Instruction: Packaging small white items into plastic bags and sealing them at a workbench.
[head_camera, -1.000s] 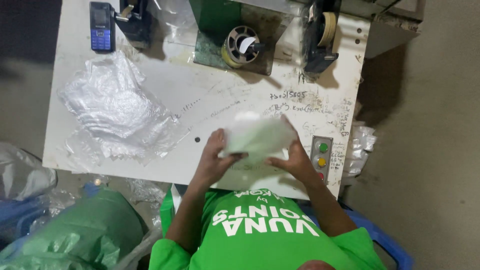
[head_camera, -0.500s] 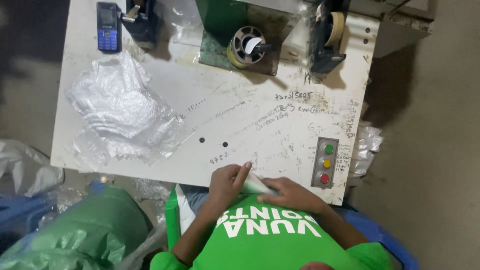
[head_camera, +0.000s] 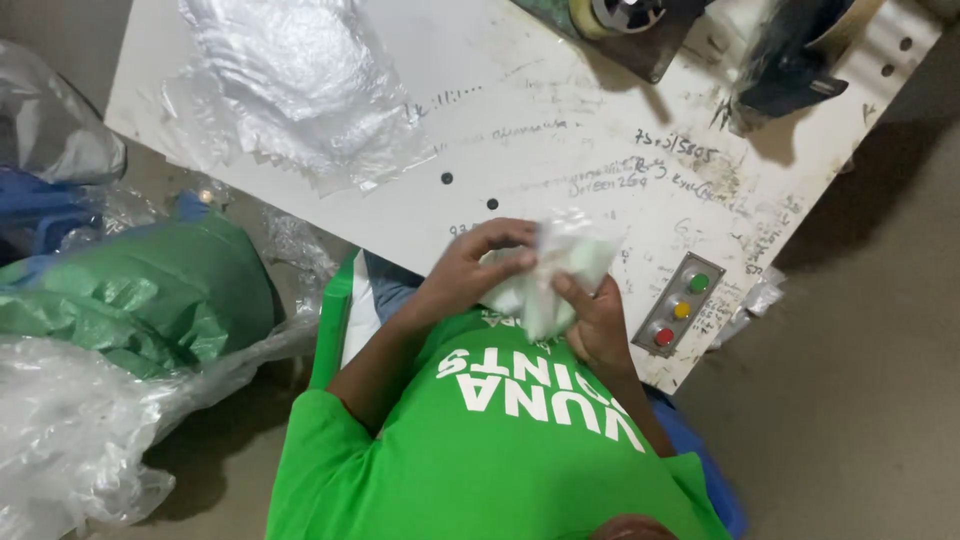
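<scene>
Both hands pinch one small white bundle at the near edge of the table.

Left hand (head_camera: 470, 268) has its fingers curled over the top of the white bundle (head_camera: 552, 268), and the right hand (head_camera: 598, 322) grips it from below with the thumb pressed on it. The bundle looks soft and crinkly, a bit blurred. Going left to right: a green bag (head_camera: 140, 295) sits on the floor at the left, with clear plastic (head_camera: 60, 430) near it. On the white table (head_camera: 560, 130), a heap of clear wrappers (head_camera: 290, 75) lies far and left. A box with green, yellow and red buttons (head_camera: 680, 310) sits just right of the hands.
</scene>
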